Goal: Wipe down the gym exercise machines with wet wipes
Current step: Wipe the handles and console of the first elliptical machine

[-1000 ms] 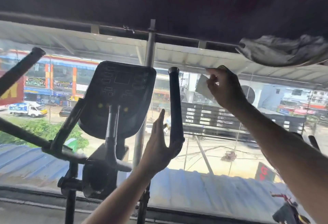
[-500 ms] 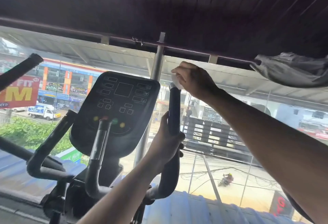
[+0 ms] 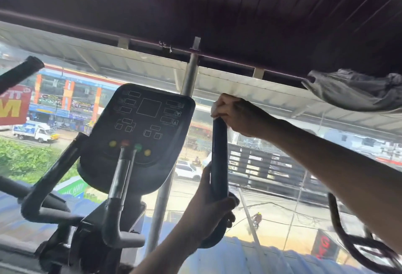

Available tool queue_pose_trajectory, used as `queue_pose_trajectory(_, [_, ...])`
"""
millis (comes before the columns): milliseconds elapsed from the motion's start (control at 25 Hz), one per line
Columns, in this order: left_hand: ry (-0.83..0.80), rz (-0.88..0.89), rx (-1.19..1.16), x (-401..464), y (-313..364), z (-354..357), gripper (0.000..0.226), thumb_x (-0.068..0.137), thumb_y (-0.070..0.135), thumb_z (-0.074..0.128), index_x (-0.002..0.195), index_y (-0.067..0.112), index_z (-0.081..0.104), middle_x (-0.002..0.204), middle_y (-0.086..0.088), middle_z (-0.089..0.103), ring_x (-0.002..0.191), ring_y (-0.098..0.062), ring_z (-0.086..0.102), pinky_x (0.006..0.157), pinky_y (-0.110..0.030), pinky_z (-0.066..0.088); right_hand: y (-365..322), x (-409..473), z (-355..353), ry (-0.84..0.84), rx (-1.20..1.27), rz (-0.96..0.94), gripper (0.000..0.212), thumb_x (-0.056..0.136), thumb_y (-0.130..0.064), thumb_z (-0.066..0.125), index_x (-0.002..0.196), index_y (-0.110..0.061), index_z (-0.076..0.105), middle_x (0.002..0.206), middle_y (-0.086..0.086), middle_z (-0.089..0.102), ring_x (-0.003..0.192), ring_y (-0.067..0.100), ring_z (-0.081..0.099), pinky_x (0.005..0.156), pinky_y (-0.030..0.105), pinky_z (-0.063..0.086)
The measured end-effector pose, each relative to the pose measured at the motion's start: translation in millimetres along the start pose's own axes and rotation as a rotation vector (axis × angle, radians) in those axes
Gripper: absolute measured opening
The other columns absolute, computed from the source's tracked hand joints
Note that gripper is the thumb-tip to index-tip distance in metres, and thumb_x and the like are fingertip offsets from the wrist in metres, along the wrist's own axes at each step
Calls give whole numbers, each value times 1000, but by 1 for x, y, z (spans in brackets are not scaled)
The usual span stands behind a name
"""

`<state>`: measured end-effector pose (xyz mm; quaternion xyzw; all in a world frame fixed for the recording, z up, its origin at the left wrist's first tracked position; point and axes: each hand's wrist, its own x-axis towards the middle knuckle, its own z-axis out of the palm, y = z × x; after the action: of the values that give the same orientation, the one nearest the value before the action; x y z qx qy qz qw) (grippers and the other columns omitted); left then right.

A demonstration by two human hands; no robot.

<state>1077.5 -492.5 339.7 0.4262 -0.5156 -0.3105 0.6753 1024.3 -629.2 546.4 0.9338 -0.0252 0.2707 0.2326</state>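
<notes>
Black foam handlebar on the exercise machine is standing upright just right of the console, and both hands are working on it. The right hand is curling over the very top of the bar, its grip clenching a white wipe against the tip; only a small bit of the wipe is peeking out by the fingers. The left hand is wrapping around the lower part of the same bar, grip grasping it. A grey cloth is hanging at the far upper right, by the window.
</notes>
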Motion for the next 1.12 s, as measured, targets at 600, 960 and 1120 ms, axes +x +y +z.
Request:
queue_pose_trajectory(600, [-46, 147, 125, -9, -25, -9, 93, 90, 14, 74, 153, 51, 16, 74, -8, 71, 60, -20, 68, 55, -26, 48, -34, 7, -25, -332, -250, -168, 23, 91, 3, 64, 106, -8, 78, 104, 8, 62, 92, 20, 61, 84, 18, 44])
queue_pose_trajectory(960, [-78, 158, 106, -11, -33, -11, 89, 91, 24, 75, 155, 50, 19, 76, -4, 74, 68, -22, 74, 65, -40, 58, -48, -18, -11, -257, -246, -198, 18, 88, 4, 65, 98, -4, 78, 104, 8, 68, 96, 14, 57, 83, 27, 51])
queue_pose_trajectory(1120, [1, 181, 237, -14, -53, -10, 92, 84, 51, 73, 159, 44, 21, 79, 4, 73, 70, -20, 73, 71, -52, 62, -37, -5, -14, -281, -437, -340, 22, 93, 2, 57, 102, -3, 77, 105, 8, 68, 93, 24, 64, 86, 37, 55])
